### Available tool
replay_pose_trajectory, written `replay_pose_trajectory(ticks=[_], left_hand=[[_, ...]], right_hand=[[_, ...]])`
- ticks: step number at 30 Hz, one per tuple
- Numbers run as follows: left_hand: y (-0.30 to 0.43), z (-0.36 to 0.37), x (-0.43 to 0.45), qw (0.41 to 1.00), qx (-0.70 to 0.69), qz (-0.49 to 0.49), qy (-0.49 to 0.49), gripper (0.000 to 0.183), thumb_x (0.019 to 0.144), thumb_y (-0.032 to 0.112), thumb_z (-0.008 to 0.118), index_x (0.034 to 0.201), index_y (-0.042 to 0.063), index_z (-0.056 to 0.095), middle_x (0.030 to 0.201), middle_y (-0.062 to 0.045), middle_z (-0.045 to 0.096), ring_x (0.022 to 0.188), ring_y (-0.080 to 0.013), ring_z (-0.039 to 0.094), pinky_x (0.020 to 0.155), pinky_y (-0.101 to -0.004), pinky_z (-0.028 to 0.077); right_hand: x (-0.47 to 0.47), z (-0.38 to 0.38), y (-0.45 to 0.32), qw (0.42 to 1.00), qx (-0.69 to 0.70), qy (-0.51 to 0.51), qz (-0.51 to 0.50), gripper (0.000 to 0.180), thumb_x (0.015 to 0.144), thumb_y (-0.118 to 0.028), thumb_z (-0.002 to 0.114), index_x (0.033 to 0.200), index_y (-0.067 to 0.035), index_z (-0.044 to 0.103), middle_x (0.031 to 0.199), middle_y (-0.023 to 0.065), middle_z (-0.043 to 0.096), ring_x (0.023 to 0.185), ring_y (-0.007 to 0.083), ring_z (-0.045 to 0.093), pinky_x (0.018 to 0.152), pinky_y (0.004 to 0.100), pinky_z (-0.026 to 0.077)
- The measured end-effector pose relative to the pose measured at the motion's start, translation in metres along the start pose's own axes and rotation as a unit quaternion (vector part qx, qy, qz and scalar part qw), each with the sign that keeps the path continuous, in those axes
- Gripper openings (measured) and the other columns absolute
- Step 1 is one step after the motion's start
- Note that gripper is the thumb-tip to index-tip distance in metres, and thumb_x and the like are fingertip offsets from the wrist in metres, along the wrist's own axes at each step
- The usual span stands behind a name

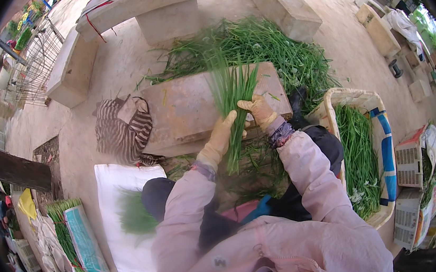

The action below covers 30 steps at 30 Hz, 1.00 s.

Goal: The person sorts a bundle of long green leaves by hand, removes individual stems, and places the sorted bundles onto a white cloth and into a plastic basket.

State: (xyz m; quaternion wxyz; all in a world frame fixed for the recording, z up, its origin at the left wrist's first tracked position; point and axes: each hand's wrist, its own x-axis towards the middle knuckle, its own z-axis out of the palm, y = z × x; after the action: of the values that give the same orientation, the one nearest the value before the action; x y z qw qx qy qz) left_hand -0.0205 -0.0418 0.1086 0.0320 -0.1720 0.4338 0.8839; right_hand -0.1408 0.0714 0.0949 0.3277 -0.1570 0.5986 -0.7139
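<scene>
A loose bunch of long green stems, likely chives, stands fanned out between my two hands, above the near edge of a low stone slab. My left hand, in a pale yellow glove, grips the bunch low on its left side, thumb up along the stems. From the right, my right hand, gloved alike, closes on the same bunch with its thumb across it. Some fingers of both hands are hidden behind the stems. Cut ends hang below the hands, and the upper left tips are blurred.
Beyond the slab lies a heap of green stems. A striped cloth bag rests at its left end. At right stands a plastic crate of stems. A white sheet bears a blurred green bunch. Concrete benches stand ahead.
</scene>
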Motion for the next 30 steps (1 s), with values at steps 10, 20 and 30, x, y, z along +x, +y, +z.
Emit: replay_pose_trajectory(ticks=[10, 20, 30], left_hand=[[-0.006, -0.011, 0.003, 0.999, 0.036, 0.002, 0.03, 0.028, 0.092, 0.029, 0.049, 0.104, 0.004, 0.051, 0.082, -0.007, 0.06, 0.063, -0.0162, 0.057, 0.058, -0.029, 0.051], [-0.007, -0.002, 0.001, 0.999, -0.032, -0.011, 0.007, 0.041, 0.092, 0.039, 0.042, 0.108, 0.002, 0.051, 0.09, -0.008, 0.058, 0.073, -0.0175, 0.058, 0.062, -0.0331, 0.054], [-0.011, -0.005, 0.007, 1.0, -0.014, -0.011, 0.005, 0.045, 0.091, 0.043, 0.042, 0.104, 0.001, 0.053, 0.085, -0.009, 0.059, 0.067, -0.0185, 0.058, 0.061, -0.0339, 0.054]], right_hand=[[-0.008, 0.024, -0.071, 0.781, -0.442, 0.161, -0.411, 0.04, 0.069, -0.023, 0.069, 0.105, -0.007, 0.058, 0.127, 0.0131, 0.047, 0.119, 0.0299, 0.042, 0.1, 0.0406, 0.03], [0.006, 0.011, -0.043, 0.726, -0.639, 0.073, -0.245, 0.038, 0.067, -0.029, 0.067, 0.103, -0.019, 0.062, 0.131, 0.0098, 0.043, 0.125, 0.0289, 0.035, 0.104, 0.0487, 0.018], [0.019, 0.008, -0.057, 0.722, -0.657, -0.006, -0.217, 0.03, 0.07, -0.026, 0.059, 0.1, -0.02, 0.065, 0.136, 0.0119, 0.04, 0.128, 0.0324, 0.032, 0.105, 0.0528, 0.016]])
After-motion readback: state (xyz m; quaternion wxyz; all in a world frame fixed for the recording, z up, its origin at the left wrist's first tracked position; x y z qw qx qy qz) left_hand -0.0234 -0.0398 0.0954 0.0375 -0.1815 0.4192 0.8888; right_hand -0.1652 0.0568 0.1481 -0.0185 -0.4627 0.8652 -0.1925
